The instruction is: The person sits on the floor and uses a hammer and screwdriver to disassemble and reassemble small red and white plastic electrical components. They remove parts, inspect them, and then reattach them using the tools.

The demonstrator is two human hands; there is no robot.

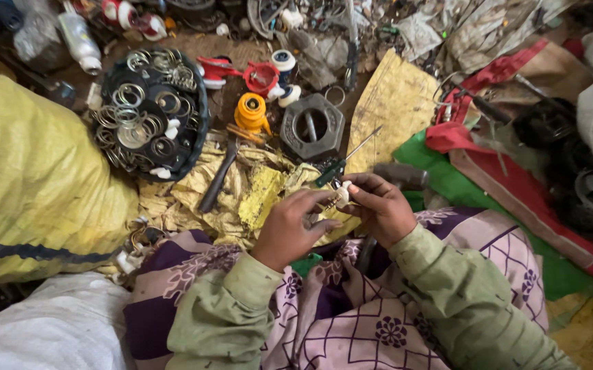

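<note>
Right hand (378, 209) is pinching small white fitting (343, 195); left hand (295, 229) is closing on it alongside. Screwdriver (344, 159) is lying just beyond, shaft angling up-right.

A round black tray of metal rings (151, 113) lies left of the grey hexagonal metal block (312, 127), an orange plastic spool (252, 112) between them, both beyond the two hands (337, 219)
</note>
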